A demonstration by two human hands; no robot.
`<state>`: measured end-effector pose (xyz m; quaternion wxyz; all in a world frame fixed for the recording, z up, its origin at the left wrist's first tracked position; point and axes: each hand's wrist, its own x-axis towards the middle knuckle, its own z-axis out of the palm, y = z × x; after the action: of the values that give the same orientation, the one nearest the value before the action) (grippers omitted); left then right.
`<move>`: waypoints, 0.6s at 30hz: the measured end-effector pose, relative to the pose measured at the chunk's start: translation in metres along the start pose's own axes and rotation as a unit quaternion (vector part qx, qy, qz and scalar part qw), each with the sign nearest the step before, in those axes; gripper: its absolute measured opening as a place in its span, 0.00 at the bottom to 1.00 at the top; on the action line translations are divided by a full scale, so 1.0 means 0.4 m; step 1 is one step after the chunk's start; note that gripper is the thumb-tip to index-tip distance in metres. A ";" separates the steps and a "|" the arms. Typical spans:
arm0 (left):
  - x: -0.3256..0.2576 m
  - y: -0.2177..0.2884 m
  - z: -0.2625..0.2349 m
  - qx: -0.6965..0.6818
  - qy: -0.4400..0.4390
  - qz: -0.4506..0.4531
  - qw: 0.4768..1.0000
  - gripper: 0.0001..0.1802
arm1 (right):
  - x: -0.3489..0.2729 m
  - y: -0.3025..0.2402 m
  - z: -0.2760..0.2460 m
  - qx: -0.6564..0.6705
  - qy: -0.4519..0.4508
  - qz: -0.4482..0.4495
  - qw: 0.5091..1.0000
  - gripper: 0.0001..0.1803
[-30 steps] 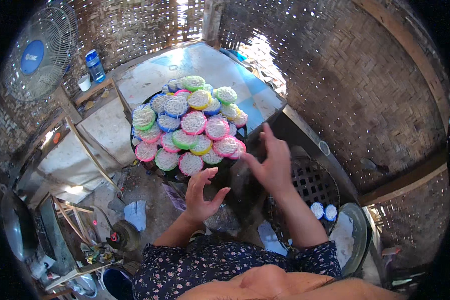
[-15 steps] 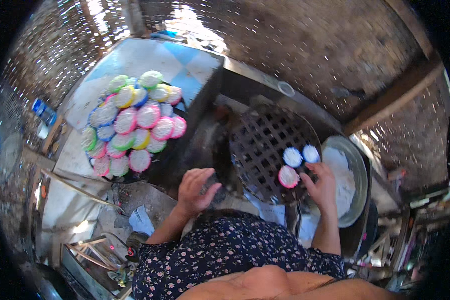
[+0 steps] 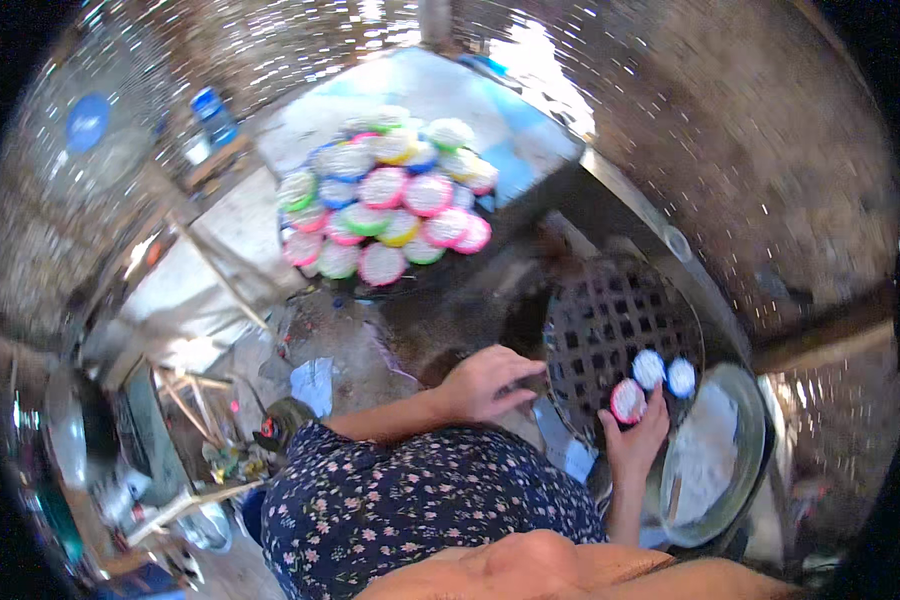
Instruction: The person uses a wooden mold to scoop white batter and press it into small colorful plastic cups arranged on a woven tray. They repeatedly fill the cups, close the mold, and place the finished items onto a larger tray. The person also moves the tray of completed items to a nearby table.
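Note:
Three small round cups with white, rough-textured filling rest on a dark round grate (image 3: 590, 335). One is a pink-rimmed cup (image 3: 627, 398); beside it are a blue-rimmed cup (image 3: 648, 366) and another blue-rimmed cup (image 3: 681, 378). My right hand (image 3: 637, 435) is at the pink-rimmed cup, thumb and fingers spread around its near side; firm contact is unclear. My left hand (image 3: 492, 384) hovers near the grate's left edge, fingers stretched out and holding nothing. A big heap of similar cups (image 3: 381, 190), rimmed in pink, green, yellow and blue, stands on the left.
A wide metal basin (image 3: 753, 470) with white material stands right of the grate. The heap's tiled, white-and-blue counter (image 3: 515, 110) ends at a dark edge. A woven wall (image 3: 710, 110) closes the far side. Wooden sticks (image 3: 220, 275) and clutter lie at the left.
The view has swung left, so counter and grate appear further right. My right thumb has shifted to the pink-rimmed cup's other side. My left hand has straightened its fingers and reached toward the grate.

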<state>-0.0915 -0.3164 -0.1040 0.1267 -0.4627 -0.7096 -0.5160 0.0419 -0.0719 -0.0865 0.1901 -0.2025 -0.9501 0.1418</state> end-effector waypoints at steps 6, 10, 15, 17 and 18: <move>-0.017 0.016 0.012 -0.012 0.015 0.003 1.000 0.23 | 0.017 0.014 0.021 0.006 0.000 -0.023 1.000 0.49; -0.027 0.010 0.030 -0.027 0.024 -0.005 0.999 0.26 | 0.028 0.013 0.018 0.052 -0.032 0.051 0.997 0.48; 0.002 0.037 0.030 -0.225 -0.018 -0.139 0.964 0.24 | 0.036 -0.054 0.018 0.199 -0.026 -0.021 0.979 0.52; 0.004 0.017 0.046 -0.337 -0.011 -0.185 0.923 0.23 | 0.053 -0.151 0.001 0.255 -0.061 -0.125 0.957 0.53; 0.009 0.013 0.035 -0.304 0.043 -0.163 0.938 0.23 | 0.068 -0.183 0.006 0.252 -0.077 -0.170 0.950 0.52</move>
<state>-0.0851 -0.3026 -0.1045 -0.0760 -0.3348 -0.5782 -0.7401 -0.0063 -0.1247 -0.0549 0.1828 0.0276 -0.9154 0.3575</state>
